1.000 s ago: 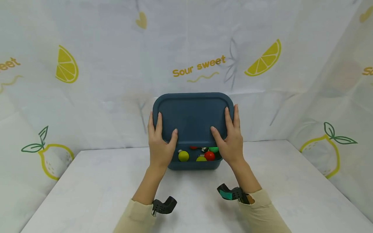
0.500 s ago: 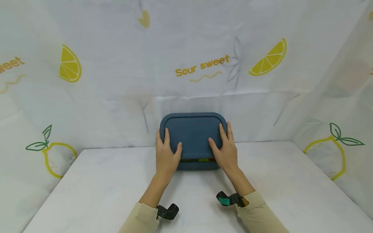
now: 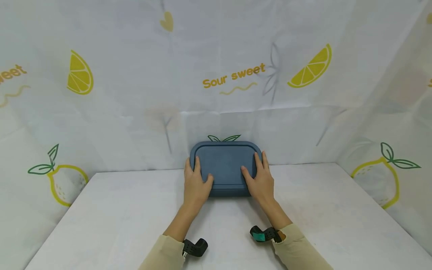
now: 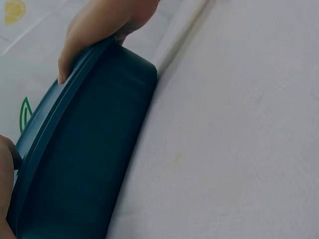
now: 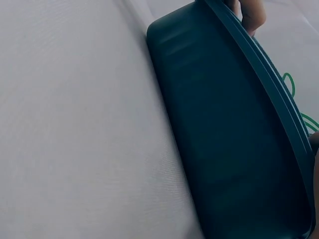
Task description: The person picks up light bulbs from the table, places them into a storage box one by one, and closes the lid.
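A dark blue lid sits on a blue plastic box near the back of the table; the box's inside is hidden. My left hand holds the lid's left side, thumb on top and fingers along the edge. On the opposite side, my right hand grips the lid the same way. In the left wrist view the lid's rim lies along the top of the box wall, with fingers bent over it. The right wrist view shows the box's long wall beneath the rim.
The white table spreads around the box. Right behind it hangs a white curtain printed with lemons and "Sour sweet". Black wrist devices sit at both sleeve cuffs.
Both hands have lowered the lid from above the open box onto it. The red, yellow and green bulb-like pieces inside, visible earlier, are now covered.
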A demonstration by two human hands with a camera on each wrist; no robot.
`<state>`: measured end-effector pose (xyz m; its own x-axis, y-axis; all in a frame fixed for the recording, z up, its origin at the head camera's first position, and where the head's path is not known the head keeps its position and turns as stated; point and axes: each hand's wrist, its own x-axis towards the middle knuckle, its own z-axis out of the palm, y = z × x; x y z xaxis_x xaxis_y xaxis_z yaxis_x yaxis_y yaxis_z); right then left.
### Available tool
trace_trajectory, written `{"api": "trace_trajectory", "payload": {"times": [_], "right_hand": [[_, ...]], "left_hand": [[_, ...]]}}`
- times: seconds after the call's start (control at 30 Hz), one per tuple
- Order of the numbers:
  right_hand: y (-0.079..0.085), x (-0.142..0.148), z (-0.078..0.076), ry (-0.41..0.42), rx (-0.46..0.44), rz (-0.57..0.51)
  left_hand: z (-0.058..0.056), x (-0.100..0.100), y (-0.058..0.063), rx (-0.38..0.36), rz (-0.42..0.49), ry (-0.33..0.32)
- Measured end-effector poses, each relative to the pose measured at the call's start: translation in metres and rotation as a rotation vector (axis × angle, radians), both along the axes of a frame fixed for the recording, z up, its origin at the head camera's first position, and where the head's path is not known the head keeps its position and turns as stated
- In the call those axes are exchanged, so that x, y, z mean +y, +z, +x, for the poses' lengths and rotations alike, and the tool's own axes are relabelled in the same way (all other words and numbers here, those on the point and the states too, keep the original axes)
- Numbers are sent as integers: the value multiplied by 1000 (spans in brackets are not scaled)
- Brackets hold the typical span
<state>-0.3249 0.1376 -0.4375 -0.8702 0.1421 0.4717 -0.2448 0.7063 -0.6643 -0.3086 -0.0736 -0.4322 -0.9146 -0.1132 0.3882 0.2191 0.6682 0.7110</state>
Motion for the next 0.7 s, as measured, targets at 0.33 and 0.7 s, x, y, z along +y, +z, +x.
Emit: {"api": "trace_trajectory", "payload": {"times": [0.33, 0.7], "right_hand": [[1, 3, -2, 16, -139, 21], [3, 6, -4, 36, -266, 15]], "left_hand": [[-1, -2, -3, -6, -32, 15], [-1, -3, -3, -70, -42, 33]]}}
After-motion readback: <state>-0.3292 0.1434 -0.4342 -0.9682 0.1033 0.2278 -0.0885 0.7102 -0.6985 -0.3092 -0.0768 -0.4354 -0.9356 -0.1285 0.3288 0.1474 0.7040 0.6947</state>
